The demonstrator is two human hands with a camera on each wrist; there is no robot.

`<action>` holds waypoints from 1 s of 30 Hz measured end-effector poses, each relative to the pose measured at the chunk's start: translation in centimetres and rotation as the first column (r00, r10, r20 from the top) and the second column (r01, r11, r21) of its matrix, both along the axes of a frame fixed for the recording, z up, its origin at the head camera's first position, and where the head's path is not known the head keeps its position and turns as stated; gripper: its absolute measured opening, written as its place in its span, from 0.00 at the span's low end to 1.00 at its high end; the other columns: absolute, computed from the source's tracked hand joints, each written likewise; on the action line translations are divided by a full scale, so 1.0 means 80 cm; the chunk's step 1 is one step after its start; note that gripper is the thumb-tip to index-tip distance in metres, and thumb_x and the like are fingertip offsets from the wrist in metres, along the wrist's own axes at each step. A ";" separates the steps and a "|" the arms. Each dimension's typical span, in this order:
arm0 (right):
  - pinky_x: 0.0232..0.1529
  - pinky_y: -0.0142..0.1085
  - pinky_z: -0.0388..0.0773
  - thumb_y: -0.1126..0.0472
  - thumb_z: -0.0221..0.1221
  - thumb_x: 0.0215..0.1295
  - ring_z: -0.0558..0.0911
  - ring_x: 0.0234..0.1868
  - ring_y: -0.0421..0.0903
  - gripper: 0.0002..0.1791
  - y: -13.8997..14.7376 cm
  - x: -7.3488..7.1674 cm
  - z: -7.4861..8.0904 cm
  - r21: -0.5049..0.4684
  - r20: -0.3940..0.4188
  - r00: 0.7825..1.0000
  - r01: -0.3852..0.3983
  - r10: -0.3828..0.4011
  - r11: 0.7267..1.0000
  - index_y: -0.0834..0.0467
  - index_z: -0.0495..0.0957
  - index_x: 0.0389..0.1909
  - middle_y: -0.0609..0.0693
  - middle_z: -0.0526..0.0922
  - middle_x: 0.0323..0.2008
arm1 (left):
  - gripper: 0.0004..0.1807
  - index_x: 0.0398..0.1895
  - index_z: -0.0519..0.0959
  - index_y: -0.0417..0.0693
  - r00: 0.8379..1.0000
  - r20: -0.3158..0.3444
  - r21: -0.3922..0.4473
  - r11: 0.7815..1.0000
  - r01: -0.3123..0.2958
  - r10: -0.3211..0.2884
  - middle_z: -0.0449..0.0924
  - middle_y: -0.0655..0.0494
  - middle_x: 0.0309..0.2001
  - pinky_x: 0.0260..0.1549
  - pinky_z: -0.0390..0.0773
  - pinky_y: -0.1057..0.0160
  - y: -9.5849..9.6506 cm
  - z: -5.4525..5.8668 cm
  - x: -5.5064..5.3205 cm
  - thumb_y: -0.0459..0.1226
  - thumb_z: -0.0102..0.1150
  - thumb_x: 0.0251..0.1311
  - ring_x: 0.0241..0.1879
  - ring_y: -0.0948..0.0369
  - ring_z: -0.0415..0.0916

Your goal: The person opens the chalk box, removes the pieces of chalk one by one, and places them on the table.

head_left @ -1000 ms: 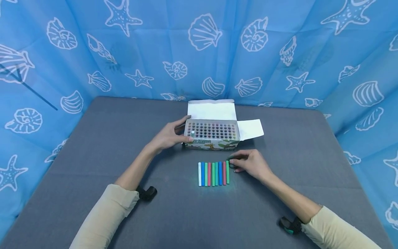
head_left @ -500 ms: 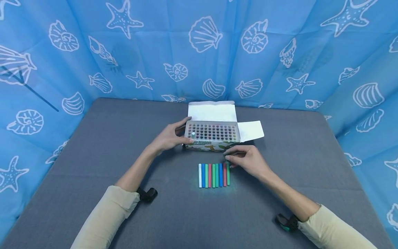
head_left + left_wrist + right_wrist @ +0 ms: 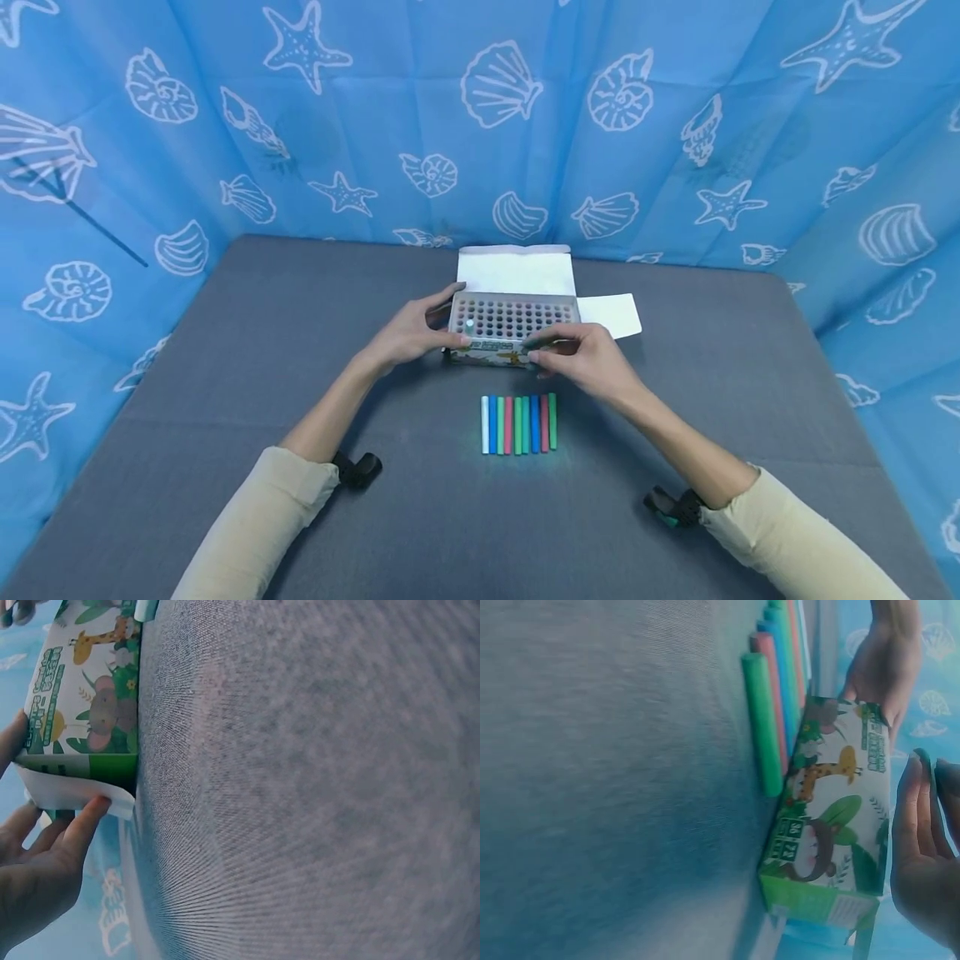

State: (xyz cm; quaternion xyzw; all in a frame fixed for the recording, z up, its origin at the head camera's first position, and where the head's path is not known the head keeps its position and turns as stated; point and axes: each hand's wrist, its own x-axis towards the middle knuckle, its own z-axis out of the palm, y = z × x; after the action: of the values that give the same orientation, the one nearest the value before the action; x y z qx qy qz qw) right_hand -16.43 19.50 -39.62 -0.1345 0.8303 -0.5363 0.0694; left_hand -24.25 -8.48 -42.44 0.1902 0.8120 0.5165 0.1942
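Note:
A chalk box [image 3: 487, 357] with cartoon animals on its front stands with its lid open, its top a grid of round holes. One pale chalk stick [image 3: 470, 325] pokes up near the front left corner. My left hand [image 3: 412, 333] grips the box's left end, thumb at the front and fingers behind; in the left wrist view fingers touch a white end flap [image 3: 67, 791]. My right hand [image 3: 585, 354] hovers at the box's front edge, thumb and fingers nearly together, no chalk showing between them. Nearer me lies a row of coloured chalk sticks [image 3: 517, 425], side by side.
The raised white lid [image 3: 517, 273] stands behind the box, and a side flap [image 3: 617, 315] sticks out right. Grey cloth covers the table [image 3: 450, 517]. A blue shell-patterned curtain [image 3: 420, 92] hangs around the back and sides.
My right hand has left the green chalk at the row's right end and moved up and left to the box's front edge. My left hand stays on the box.

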 end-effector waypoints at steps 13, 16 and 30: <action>0.36 0.39 0.83 0.64 0.67 0.64 0.86 0.34 0.48 0.12 -0.023 -0.043 0.017 0.038 -0.101 0.995 -0.007 0.010 0.999 0.62 0.85 0.47 0.56 0.87 0.38 | 0.50 0.79 0.53 0.60 1.000 -0.003 -0.002 1.000 -0.008 0.008 0.54 0.47 0.76 0.65 0.68 0.51 0.001 0.001 -0.001 0.42 0.72 0.58 0.74 0.49 0.55; 0.36 0.38 0.82 0.63 0.66 0.64 0.86 0.34 0.49 0.12 -0.029 -0.053 0.018 0.036 -0.107 0.994 -0.027 0.031 0.999 0.61 0.85 0.48 0.56 0.87 0.37 | 0.50 0.80 0.52 0.59 1.000 -0.005 0.000 1.000 -0.005 0.005 0.57 0.46 0.75 0.65 0.69 0.52 0.001 0.001 -0.001 0.42 0.72 0.58 0.73 0.49 0.56; 0.42 0.41 0.84 0.63 0.65 0.65 0.86 0.43 0.49 0.15 -0.052 -0.084 0.007 0.101 -0.035 0.992 -0.120 0.124 0.988 0.62 0.84 0.51 0.56 0.87 0.44 | 0.50 0.79 0.53 0.59 1.000 -0.019 0.000 1.000 -0.002 0.002 0.51 0.48 0.78 0.67 0.65 0.50 -0.001 -0.001 -0.001 0.43 0.72 0.58 0.74 0.48 0.55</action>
State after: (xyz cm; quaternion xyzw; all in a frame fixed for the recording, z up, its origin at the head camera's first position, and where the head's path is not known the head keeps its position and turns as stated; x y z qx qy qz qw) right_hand -23.17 15.38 -39.06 -0.1923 0.8474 -0.4864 0.0916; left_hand -24.33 -8.54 -42.50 0.1944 0.8141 0.5147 0.1860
